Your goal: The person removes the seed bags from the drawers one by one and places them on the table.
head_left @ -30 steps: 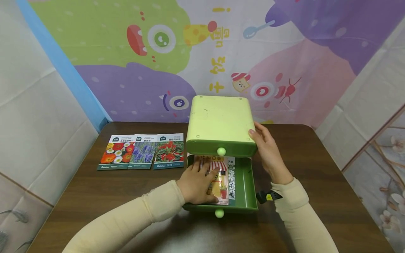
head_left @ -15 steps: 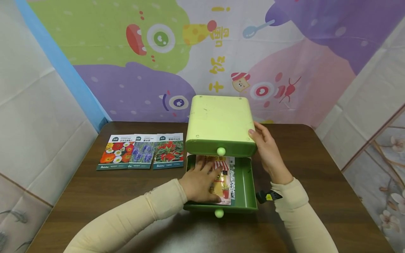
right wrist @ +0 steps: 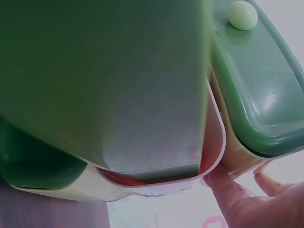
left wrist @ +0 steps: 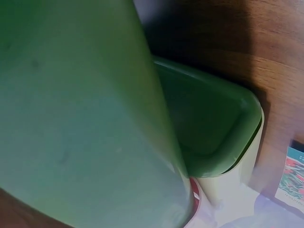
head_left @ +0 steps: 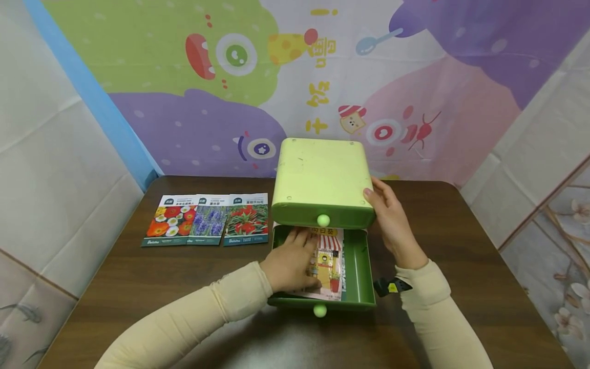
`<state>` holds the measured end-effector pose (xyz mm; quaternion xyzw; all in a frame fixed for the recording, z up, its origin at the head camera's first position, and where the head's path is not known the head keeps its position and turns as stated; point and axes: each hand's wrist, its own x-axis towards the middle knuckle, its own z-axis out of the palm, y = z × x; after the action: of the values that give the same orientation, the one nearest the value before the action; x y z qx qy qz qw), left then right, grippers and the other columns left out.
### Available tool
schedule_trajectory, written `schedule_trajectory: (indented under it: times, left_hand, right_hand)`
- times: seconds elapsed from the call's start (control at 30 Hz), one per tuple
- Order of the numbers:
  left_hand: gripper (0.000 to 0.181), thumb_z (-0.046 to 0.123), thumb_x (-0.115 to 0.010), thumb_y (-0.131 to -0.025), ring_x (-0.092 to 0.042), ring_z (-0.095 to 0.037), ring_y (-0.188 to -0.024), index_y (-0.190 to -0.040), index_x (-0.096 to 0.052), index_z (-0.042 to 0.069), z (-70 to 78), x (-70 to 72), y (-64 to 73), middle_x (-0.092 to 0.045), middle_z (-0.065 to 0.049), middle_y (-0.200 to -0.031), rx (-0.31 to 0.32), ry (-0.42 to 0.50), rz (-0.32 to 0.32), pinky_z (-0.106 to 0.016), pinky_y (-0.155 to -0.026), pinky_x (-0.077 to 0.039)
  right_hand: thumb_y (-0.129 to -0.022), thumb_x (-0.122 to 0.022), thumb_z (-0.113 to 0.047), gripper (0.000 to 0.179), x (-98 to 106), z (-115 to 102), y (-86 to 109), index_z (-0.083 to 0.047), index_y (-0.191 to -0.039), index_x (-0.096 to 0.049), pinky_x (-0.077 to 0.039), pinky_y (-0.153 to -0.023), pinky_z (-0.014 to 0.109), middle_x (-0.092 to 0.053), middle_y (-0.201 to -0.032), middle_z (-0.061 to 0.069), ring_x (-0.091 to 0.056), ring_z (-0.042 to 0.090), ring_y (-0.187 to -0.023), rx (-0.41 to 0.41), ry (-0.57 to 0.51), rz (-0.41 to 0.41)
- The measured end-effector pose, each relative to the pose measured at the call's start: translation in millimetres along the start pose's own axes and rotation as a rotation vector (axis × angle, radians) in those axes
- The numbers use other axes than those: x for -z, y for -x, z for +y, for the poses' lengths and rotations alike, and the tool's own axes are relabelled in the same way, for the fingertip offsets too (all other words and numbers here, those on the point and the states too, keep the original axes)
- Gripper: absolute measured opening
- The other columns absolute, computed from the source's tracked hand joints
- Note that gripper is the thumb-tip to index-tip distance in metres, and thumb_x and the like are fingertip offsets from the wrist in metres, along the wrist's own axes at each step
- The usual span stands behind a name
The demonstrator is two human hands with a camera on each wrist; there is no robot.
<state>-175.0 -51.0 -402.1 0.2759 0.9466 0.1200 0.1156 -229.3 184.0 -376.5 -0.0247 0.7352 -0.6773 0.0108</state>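
My left hand (head_left: pixel 290 264) reaches into the pulled-out green drawer (head_left: pixel 361 277) with its fingers laid nearly straight over a pink seed packet (head_left: pixel 329 271). That packet has a striped awning print and overlaps another packet (head_left: pixel 343 277), of which only a narrow edge shows. Against the right side of the pale green drawer cabinet (head_left: pixel 322 169) rests my right hand (head_left: pixel 392 220), thumb by the top edge. In the right wrist view, its fingers (right wrist: pixel 225 187) touch the cabinet's side. The left wrist view shows the drawer's outside (left wrist: pixel 85 118); the left hand is hidden there.
Left of the cabinet, a poppy seed packet (head_left: pixel 170 220), a purple flower packet (head_left: pixel 209 220) and a red flower packet (head_left: pixel 246 218) lie in a row on the brown table (head_left: pixel 207 277). A patterned cloth (head_left: pixel 184 133) hangs behind. Above the open drawer is a shut one with a round knob (head_left: pixel 323 220).
Inside the drawer, the pink packet has slid to the right, covering more of the packet beneath it. The left hand's fingers have drawn closer together. The right hand stays at the cabinet's side.
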Motion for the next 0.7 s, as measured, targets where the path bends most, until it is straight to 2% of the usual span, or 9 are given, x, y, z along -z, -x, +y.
schedule_trajectory:
  times: [0.07,0.17,0.27,0.33,0.4,0.5,0.57,0.63,0.7]
  left_hand:
    - [0.101,0.049,-0.077,-0.08,-0.017,-0.039,-0.15,-0.154,-0.026,0.002,-0.4,0.3,0.4,-0.02,-0.021,-0.161,0.01,0.012,0.02,-0.044,-0.121,-0.025]
    - [0.098,0.05,-0.076,-0.08,-0.029,-0.044,-0.143,-0.151,-0.031,0.0,-0.7,0.6,0.9,-0.031,-0.025,-0.154,0.031,0.007,0.078,-0.047,-0.114,-0.037]
    - [0.093,0.053,-0.075,-0.08,-0.045,-0.044,-0.127,-0.146,-0.038,-0.001,-0.6,0.4,1.0,-0.047,-0.027,-0.138,0.056,-0.055,0.144,-0.047,-0.096,-0.052]
    - [0.09,0.056,-0.074,-0.079,-0.052,-0.042,-0.115,-0.14,-0.044,-0.003,-0.6,0.2,0.5,-0.056,-0.027,-0.126,0.072,-0.104,0.166,-0.045,-0.085,-0.056]
    - [0.088,0.059,-0.073,-0.079,-0.056,-0.039,-0.107,-0.134,-0.049,-0.006,-0.9,0.2,0.0,-0.061,-0.026,-0.117,0.077,-0.155,0.166,-0.044,-0.082,-0.056]
    - [0.077,0.061,-0.07,-0.081,-0.06,-0.034,-0.1,-0.114,-0.06,-0.007,-2.3,0.8,-1.0,-0.065,-0.022,-0.108,0.054,-0.22,0.156,-0.042,-0.087,-0.053]
    - [0.063,0.06,-0.07,-0.081,-0.06,-0.03,-0.095,-0.094,-0.064,-0.001,-3.6,1.2,-1.7,-0.066,-0.017,-0.099,0.031,-0.241,0.154,-0.041,-0.09,-0.05]
    - [0.053,0.06,-0.071,-0.081,-0.058,-0.028,-0.091,-0.078,-0.059,0.008,-4.6,1.3,-2.4,-0.064,-0.013,-0.092,0.018,-0.244,0.154,-0.041,-0.089,-0.049]
    - [0.052,0.058,-0.072,-0.08,-0.056,-0.027,-0.09,-0.069,-0.052,0.012,-5.1,1.5,-2.9,-0.062,-0.011,-0.088,0.018,-0.228,0.149,-0.04,-0.087,-0.048]
  right_hand:
    - [-0.101,-0.049,-0.041,0.061,0.1,0.0,0.0,-0.02,-0.154,-0.028,-0.041,-0.098,0.023,-0.037,-0.151,0.01,-0.045,0.012,-0.121,-0.001,0.005,0.001]
    - [-0.101,-0.049,-0.042,0.061,0.4,0.6,-0.4,-0.02,-0.154,-0.028,-0.041,-0.097,0.023,-0.038,-0.151,0.01,-0.046,0.012,-0.121,-0.003,0.016,0.002]
    - [-0.101,-0.049,-0.043,0.062,0.8,0.9,-0.7,-0.02,-0.154,-0.027,-0.041,-0.098,0.024,-0.037,-0.151,0.01,-0.046,0.012,-0.12,-0.002,0.02,0.001]
    - [-0.101,-0.049,-0.044,0.063,0.9,0.6,-0.6,-0.02,-0.155,-0.027,-0.04,-0.099,0.026,-0.037,-0.15,0.01,-0.046,0.013,-0.121,-0.002,0.016,-0.001]
    - [-0.101,-0.049,-0.043,0.063,0.7,-0.3,-0.3,-0.021,-0.155,-0.027,-0.039,-0.1,0.027,-0.037,-0.151,0.011,-0.046,0.014,-0.121,-0.005,0.013,-0.003]
    - [-0.101,-0.049,-0.043,0.062,0.6,-1.2,0.1,-0.021,-0.155,-0.026,-0.04,-0.099,0.026,-0.036,-0.151,0.011,-0.045,0.015,-0.122,-0.011,0.01,-0.005]
    - [-0.101,-0.049,-0.042,0.062,0.3,-1.3,-0.2,-0.021,-0.155,-0.026,-0.041,-0.098,0.024,-0.037,-0.151,0.01,-0.045,0.014,-0.122,-0.013,0.008,-0.005]
    - [-0.101,-0.049,-0.042,0.062,0.4,-1.0,-0.2,-0.021,-0.155,-0.026,-0.042,-0.096,0.022,-0.036,-0.152,0.01,-0.045,0.014,-0.122,-0.014,0.007,-0.005]
    - [-0.101,-0.049,-0.042,0.062,0.1,-1.0,-0.2,-0.021,-0.155,-0.026,-0.042,-0.096,0.022,-0.036,-0.152,0.01,-0.045,0.014,-0.122,-0.013,0.006,-0.005]
